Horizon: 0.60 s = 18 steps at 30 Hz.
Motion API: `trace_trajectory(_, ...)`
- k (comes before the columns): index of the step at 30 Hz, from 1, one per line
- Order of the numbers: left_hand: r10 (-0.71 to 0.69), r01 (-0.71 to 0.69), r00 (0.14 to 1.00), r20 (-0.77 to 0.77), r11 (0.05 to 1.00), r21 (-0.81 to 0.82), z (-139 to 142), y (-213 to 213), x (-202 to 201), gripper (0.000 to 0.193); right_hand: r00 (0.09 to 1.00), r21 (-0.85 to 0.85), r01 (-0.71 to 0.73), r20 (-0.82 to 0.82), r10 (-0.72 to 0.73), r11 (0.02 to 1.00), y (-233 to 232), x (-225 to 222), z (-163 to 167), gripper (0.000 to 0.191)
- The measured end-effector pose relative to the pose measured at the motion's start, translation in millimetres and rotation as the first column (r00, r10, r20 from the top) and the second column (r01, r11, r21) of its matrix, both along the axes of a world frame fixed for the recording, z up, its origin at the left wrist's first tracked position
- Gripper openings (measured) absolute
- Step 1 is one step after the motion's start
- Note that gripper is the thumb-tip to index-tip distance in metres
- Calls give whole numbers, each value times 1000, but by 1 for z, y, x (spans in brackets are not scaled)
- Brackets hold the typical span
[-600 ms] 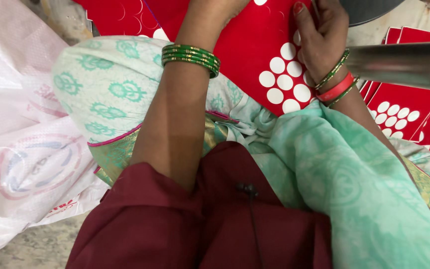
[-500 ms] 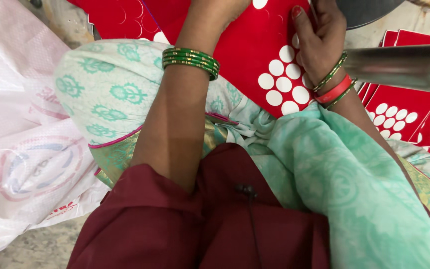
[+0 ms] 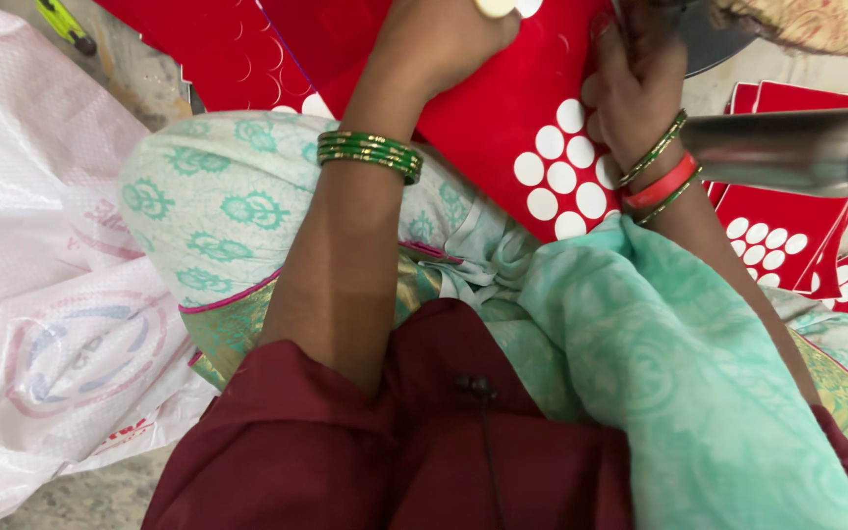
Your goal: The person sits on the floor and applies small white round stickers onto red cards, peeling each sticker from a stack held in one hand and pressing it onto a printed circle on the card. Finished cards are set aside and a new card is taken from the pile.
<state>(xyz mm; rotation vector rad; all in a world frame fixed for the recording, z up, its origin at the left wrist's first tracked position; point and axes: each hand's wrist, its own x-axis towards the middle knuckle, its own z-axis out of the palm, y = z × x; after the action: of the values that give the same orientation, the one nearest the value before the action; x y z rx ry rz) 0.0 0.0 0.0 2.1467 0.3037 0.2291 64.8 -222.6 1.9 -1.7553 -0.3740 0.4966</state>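
Rough grey floor shows at the upper left, with a white woven sack spread beside the person's knee. On the lap lies a red card sheet punched with rows of round holes. The left hand is curled closed with its knuckles down on that sheet; the fingertips are tucked under, so what they pinch, if anything, cannot be told. A pale round disc sits at the frame's top edge just above it. The right hand has its fingers pressed together, flat against the sheet's right edge. Compared with half a second ago, both hands sit higher on the sheet and closer together, as though the card is being steadied. A shiny metal tube crosses at right, over a stack of similar red sheets
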Motion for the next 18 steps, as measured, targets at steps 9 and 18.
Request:
trace_trajectory(9,41,-40,999,-3,951,-306,47,-7,7,28,830,-252,-61,525,189,966,-21,45,31,17)
trace_trajectory(18,119,-84,988,102,952,-293,51,10,-14,26,528,-556,-1,706,472,832,6,48,26,21)
